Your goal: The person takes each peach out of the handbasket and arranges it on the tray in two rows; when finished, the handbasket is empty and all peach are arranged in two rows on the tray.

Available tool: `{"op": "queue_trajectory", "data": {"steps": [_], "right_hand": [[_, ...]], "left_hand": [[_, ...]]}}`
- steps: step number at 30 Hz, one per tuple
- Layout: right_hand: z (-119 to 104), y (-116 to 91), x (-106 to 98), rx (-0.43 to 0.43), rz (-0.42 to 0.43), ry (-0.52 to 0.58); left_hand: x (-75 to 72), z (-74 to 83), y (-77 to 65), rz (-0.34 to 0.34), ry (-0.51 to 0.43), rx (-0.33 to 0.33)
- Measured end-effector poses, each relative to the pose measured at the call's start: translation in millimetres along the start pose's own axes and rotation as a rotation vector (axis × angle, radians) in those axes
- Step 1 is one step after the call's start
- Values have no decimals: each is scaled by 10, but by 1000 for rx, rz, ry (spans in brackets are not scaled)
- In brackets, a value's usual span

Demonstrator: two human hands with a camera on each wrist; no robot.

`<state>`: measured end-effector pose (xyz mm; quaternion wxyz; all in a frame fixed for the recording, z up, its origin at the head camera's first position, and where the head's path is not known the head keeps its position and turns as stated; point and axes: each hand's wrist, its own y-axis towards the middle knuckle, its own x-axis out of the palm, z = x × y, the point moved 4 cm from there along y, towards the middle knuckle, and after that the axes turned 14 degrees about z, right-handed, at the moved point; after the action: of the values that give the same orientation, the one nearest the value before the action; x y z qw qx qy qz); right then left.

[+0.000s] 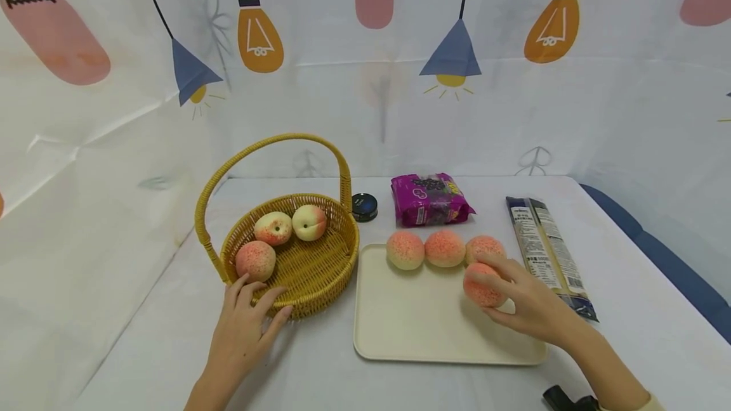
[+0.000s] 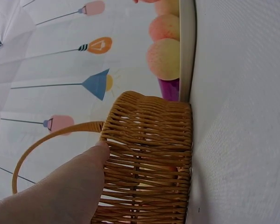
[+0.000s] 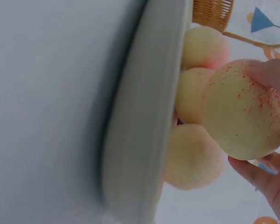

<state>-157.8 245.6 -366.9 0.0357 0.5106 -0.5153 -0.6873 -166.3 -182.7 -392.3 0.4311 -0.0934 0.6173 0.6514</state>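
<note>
In the head view my right hand [image 1: 528, 297] grips a peach [image 1: 482, 285] above the right part of a cream tray [image 1: 411, 328]. The right wrist view shows the held peach [image 3: 247, 112] raised, thumb and fingers on opposite sides. Three more peaches [image 1: 444, 248] line the tray's far edge. My left hand [image 1: 242, 328] holds the near rim of a yellow wicker basket [image 1: 311, 300], with fingers over the rim and thumb outside. Inside the basket lie three peaches [image 1: 255, 261], grouped at its left and back. In the left wrist view, the thumb [image 2: 100, 151] touches the basket's upper edge.
Behind the tray sits a purple snack packet [image 1: 431, 200], with a small black round tin [image 1: 363, 207] to its left. A long flat package [image 1: 548, 246] lies right of the tray. The basket's tall handle [image 1: 274, 138] arches upward. A dark object [image 1: 562, 398] lies at the near right.
</note>
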Motion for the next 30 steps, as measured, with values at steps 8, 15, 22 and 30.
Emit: {"op": "queue_trajectory", "data": {"steps": [8,15,22,30], "right_hand": [[1,-154,-43,18,-1,6],[16,-222,-48,27,7,-2],[36,-284,-36,39,17,23],[50,-307,-28,70,8,48]], "left_hand": [[-17,-1,9,-6,-1,-13],[-15,-6,3,1,-5,-13],[-3,-6,6,7,-14,-8],[-2,3,8,12,-15,5]]}}
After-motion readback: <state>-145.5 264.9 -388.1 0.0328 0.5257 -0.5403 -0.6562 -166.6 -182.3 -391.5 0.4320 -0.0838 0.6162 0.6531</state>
